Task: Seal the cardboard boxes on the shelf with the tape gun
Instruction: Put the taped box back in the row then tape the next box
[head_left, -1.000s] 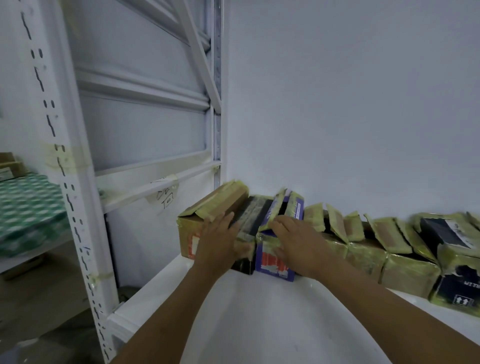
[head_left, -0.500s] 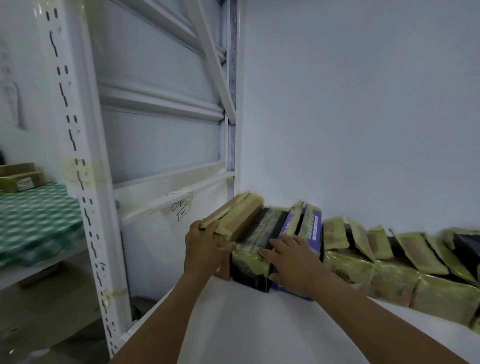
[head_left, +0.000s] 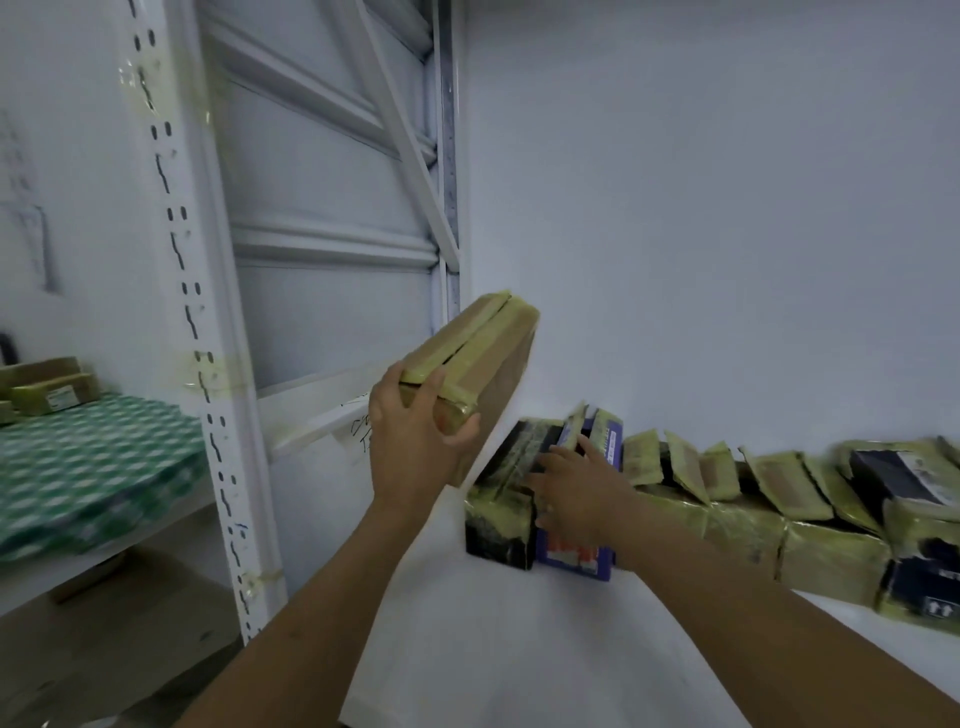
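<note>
The left hand (head_left: 415, 441) grips one taped box (head_left: 488, 358) above the shelf (head_left: 493, 649); the right hand (head_left: 576, 491) lies flat on the row (head_left: 748, 525), flaps open, mostly unsealed.

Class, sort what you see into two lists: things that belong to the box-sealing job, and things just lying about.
Job: brown box, gripped by the left hand; row of boxes on the shelf, under the right hand.
Lying about: green checked cloth; small boxes at its far edge.

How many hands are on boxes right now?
2. The left hand grips the taped brown box, lifted and tilted above the shelf; the right hand rests on the blue box in the row, reaching onto the black box beside it.
</note>
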